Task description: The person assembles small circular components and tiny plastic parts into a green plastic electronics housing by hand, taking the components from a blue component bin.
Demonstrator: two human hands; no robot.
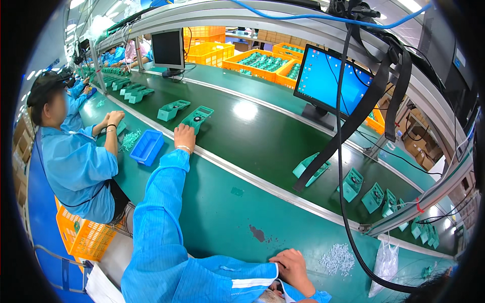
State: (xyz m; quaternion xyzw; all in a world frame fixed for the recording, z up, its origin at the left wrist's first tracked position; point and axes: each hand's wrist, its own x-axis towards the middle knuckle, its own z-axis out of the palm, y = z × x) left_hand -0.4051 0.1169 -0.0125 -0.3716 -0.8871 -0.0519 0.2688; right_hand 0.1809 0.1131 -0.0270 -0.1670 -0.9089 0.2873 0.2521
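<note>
My left hand (185, 137) reaches forward to the conveyor's near rail, its fingers closed on the near end of a green plastic housing (198, 116) with a round black part in it. A similar green housing (173, 109) lies just to its left on the belt. Close to my body, my right hand (292, 268) rests low over the bench with its fingers curled in. Whatever it may hold is hidden. A pile of small pale pieces (337, 259) lies on the bench to its right.
A blue bin (147, 147) and loose light-green parts (130, 140) lie by a co-worker (76, 156) on my left. Further housings (352, 184) sit along the belt (252, 136). A black strap (348, 121) and cable hang before the monitor (331, 81). A plastic bag (385, 265) hangs at right.
</note>
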